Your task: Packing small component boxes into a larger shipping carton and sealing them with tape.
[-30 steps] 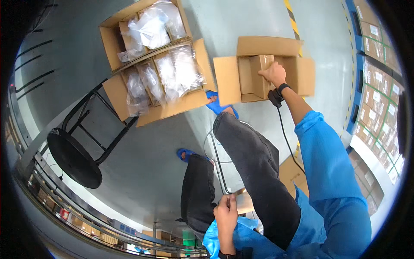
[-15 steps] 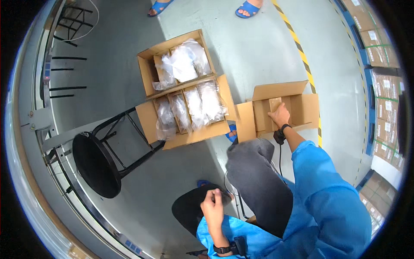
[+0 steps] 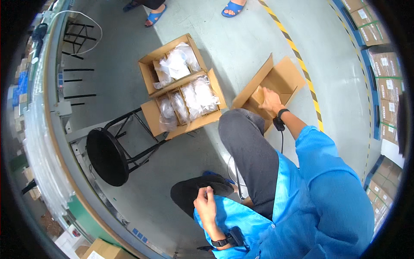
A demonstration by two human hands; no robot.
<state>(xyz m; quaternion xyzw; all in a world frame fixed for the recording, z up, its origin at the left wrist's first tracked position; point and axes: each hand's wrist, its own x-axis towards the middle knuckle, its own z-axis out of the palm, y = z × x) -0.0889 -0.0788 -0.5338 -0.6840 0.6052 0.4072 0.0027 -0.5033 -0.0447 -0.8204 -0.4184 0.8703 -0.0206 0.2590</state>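
Observation:
My right hand (image 3: 272,102) reaches into a tilted cardboard box (image 3: 286,75) beside my knee. Its fingers are closed on a tan cardboard piece (image 3: 258,94) inside the box; whether this is a divider or a small carton I cannot tell. My left hand (image 3: 205,206) rests by my other knee, its fingers curled in a pinch; anything in them is too small to make out. Left of the tilted box stand two open cartons, a far carton (image 3: 145,74) and a near carton (image 3: 152,115). Both hold clear plastic-wrapped items (image 3: 201,93) between cardboard dividers.
A black round stool (image 3: 107,156) lies on its side to the left, its legs toward the cartons. Beyond it runs a workbench (image 3: 56,146). Yellow-black floor tape (image 3: 297,54) passes on the right, before stacked cartons (image 3: 387,64). A person's blue sandals (image 3: 233,8) show at the top.
The box under my right hand has tipped and turned, with its flaps now slanting. My right hand has shifted slightly left and stays inside. The left hand keeps its curled pose. The view has shifted.

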